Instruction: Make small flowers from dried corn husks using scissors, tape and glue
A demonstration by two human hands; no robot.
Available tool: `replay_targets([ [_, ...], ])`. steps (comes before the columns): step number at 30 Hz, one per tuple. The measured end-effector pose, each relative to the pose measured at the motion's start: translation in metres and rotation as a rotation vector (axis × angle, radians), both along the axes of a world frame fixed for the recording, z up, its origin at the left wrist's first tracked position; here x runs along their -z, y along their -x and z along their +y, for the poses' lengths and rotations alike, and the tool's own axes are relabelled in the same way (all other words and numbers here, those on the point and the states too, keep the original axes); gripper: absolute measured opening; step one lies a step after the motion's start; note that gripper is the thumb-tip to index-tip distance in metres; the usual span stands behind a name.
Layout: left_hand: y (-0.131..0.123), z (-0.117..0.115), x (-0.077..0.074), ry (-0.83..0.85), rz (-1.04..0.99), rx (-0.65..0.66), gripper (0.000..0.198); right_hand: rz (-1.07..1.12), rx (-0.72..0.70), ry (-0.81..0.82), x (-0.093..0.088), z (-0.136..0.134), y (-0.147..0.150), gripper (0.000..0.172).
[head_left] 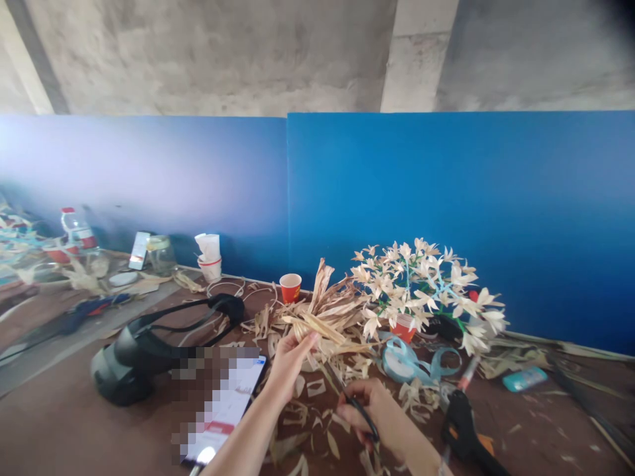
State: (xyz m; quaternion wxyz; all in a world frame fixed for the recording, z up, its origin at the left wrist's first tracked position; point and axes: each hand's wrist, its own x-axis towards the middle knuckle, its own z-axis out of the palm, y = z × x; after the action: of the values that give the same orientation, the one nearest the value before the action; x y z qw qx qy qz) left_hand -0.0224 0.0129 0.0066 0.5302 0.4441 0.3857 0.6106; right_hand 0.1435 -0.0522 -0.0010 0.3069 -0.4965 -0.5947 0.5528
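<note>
My left hand point(290, 360) pinches a strip of dried corn husk point(317, 326) and holds it up over the brown table point(64, 423). My right hand point(370, 413) is closed around the black handles of a pair of scissors point(361, 410), whose blades point up toward the husk. A heap of dried husks point(330, 297) lies just behind both hands. Cut husk scraps point(307, 416) litter the table below them.
A bouquet of pale husk flowers point(426, 284) stands in a red cup at right. Nearby are light blue ribbon point(411, 360), a black glue gun point(464, 426), a red paper cup point(290, 286), a black headset point(143, 357), a phone point(225, 413) and a blue wall panel point(446, 198).
</note>
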Motion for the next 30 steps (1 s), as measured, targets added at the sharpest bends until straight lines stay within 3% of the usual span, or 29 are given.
replay_targets([
  [24,-0.01,-0.005,0.004,0.009,-0.031,-0.017,0.027,-0.013,0.083,-0.002,-0.009,-0.001,0.007,0.021],
  [30,-0.011,-0.006,0.003,-0.007,0.007,-0.029,0.029,-0.027,0.082,-0.015,-0.005,0.0,0.006,0.023],
])
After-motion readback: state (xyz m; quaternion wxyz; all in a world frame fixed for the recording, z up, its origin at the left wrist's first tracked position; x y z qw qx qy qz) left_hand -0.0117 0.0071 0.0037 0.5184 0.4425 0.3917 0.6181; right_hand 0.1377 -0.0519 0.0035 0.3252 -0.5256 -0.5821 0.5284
